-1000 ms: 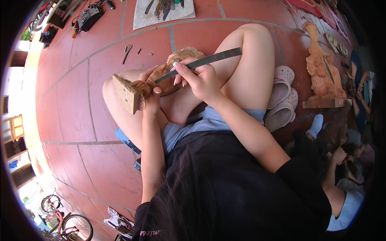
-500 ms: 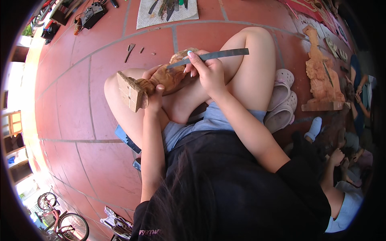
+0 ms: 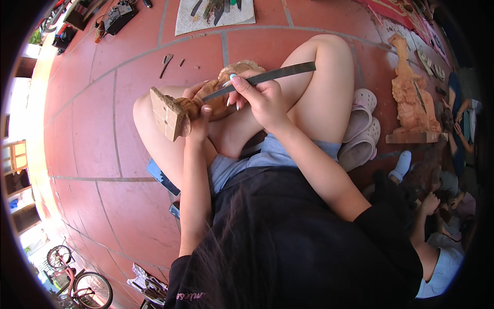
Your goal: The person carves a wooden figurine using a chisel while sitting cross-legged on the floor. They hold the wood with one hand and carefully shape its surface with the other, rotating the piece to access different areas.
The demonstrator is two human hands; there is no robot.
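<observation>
Across my lap lies a carved wooden figure (image 3: 220, 105), with its square, rough-edged base (image 3: 165, 114) turned toward the left. My left hand (image 3: 197, 121) is wrapped round its narrow part just beside the base. In my right hand (image 3: 263, 100) is a long, flat, dark steel carving chisel (image 3: 285, 71), pinched between thumb and fingers. The chisel slants down to the left, its tip at the carving close to my left fingers. Its other end sticks out past my right hand, over my right leg. Part of the figure is hidden behind my right hand.
Several tools lie on a white cloth (image 3: 242, 15) ahead. Small dark pieces (image 3: 165, 66) rest on the red tiles. Pale clogs (image 3: 360, 149) sit beside my right leg, with a larger wood carving (image 3: 411, 103) farther right. Other people (image 3: 432, 247) are at the lower right.
My right hand has moved slightly left and down with the chisel, so its tip now sits nearer the base. My left hand keeps its hold on the figure.
</observation>
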